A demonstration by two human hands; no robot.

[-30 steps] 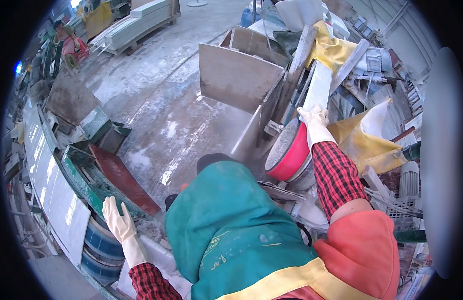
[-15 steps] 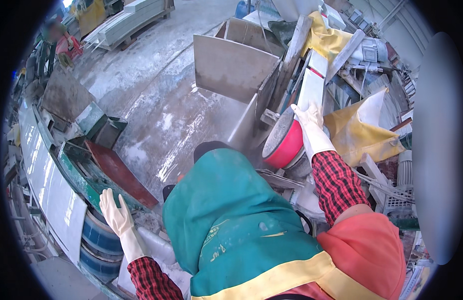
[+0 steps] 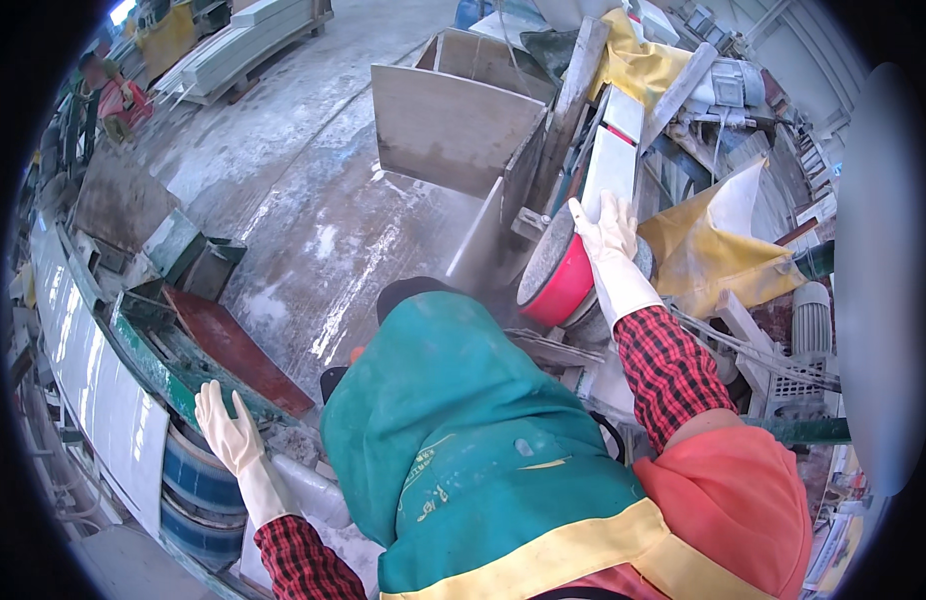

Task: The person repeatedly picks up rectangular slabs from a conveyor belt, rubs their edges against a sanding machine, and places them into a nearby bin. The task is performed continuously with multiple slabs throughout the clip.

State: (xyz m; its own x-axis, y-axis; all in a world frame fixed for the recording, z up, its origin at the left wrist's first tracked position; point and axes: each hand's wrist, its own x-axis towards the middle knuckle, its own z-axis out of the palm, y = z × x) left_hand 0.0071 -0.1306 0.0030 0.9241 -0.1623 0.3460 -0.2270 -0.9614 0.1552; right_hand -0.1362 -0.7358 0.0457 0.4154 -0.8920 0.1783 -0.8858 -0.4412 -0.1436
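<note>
My right hand point(image 3: 611, 242), in a cream rubber glove, lies with fingers stretched out over the near end of a long white strip point(image 3: 609, 168). Just left of that palm is a round wheel point(image 3: 565, 282) with a bright red rim and a grey face. My left hand point(image 3: 229, 432), gloved the same way, is open with its thumb apart and holds nothing. It is beside the blue rollers point(image 3: 195, 472) and the green machine frame point(image 3: 143, 345); whether it touches them I cannot tell. What lies under the right palm is hidden.
A glossy white slab point(image 3: 93, 370) runs along the left side. A reddish-brown board point(image 3: 233, 345) leans by the green frame. Ahead stand grey panels point(image 3: 458, 125) on a wet floor. Yellow sheeting point(image 3: 723, 240) and a motor point(image 3: 811, 318) are at right. A person point(image 3: 111, 100) is far left.
The view has shifted a little, so most things ahead appear slightly further left. My right hand remains over the strip beside the red wheel, and my left hand stays open by the rollers.
</note>
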